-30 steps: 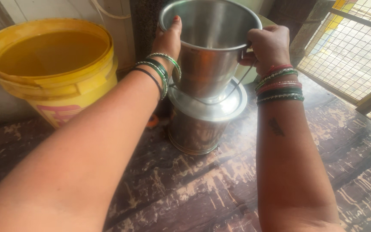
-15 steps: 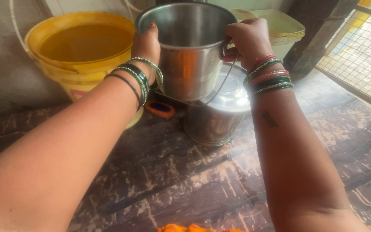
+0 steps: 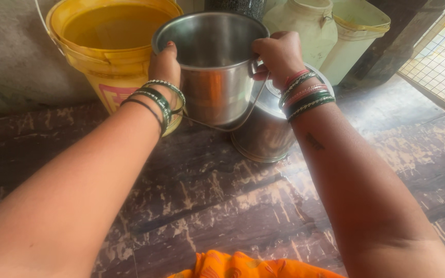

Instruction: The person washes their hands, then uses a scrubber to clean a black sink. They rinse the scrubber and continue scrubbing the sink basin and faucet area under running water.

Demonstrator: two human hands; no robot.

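Apparently mid-carry: the left hand (image 3: 165,64) and right hand (image 3: 279,51) each clamp the rim of an empty shiny steel pail (image 3: 213,67), held aloft at upper centre, beside the liquid-filled yellow plastic bucket (image 3: 110,46). Setting it down calls for level lowering. Behind it, a lidded steel pot (image 3: 269,134) is half hidden; fingertips inside the rim are unseen.

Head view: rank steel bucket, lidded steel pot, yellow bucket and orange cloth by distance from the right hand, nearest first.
1. Steel bucket: gripped at its rim by the right hand.
2. Lidded steel pot: just below the hand, behind the wrist.
3. Yellow bucket: far left, past the steel bucket.
4. Orange cloth: bottom edge, near the body.
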